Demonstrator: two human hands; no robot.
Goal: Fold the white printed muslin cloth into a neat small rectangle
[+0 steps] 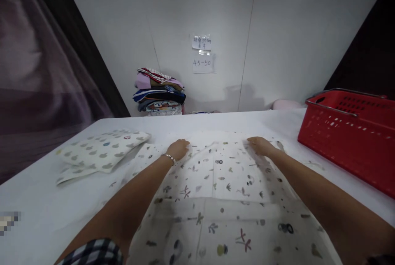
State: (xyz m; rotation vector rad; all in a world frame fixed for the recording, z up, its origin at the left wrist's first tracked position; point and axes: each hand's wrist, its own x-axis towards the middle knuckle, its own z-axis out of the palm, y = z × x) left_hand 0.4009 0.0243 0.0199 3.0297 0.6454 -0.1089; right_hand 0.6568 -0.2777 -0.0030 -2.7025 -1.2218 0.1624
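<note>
- White printed cloth (222, 178) lies spread in front of the wearer on the white desk (40, 203), between both forearms.
- Progress, as judged: spreading looks well along; creases remain across the middle, and no finished fold is evident. Whether the near end lies flat: cannot tell.
- Left hand (178, 149): on the cloth towards its far end, fingers close together; pinching or merely pressing, cannot tell.
- Right hand (261, 145): opposite, well apart from the left, fingers pointing inward, touching cloth; grip likewise unclear.
</note>
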